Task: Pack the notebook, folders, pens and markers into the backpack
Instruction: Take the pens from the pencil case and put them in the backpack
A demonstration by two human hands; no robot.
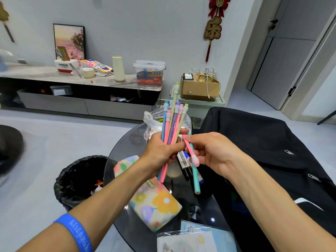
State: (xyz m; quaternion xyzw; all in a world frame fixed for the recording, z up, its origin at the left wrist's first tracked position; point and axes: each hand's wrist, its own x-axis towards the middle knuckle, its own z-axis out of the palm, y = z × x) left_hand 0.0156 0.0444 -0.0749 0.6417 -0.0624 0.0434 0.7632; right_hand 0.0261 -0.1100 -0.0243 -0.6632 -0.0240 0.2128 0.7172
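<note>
From the head camera, a person's left hand (160, 151) grips a fanned bundle of pastel pens (172, 122) above a round dark glass table (116, 160). The right hand (211, 153) pinches two more pens (193, 168), one pink, one teal. Black markers (184, 165) lie on the table, partly hidden behind the hands. A flowered pencil case (154, 202) lies below; the black backpack (263, 151) sits right, cut off. Packaged paper items (190, 237) are cropped at the bottom edge.

A home living room, low media cabinet (80, 99) at left (cluttered with a framed picture (69, 41)), red festive wall hanging (213, 26) upper right, door (283, 51) far right.
</note>
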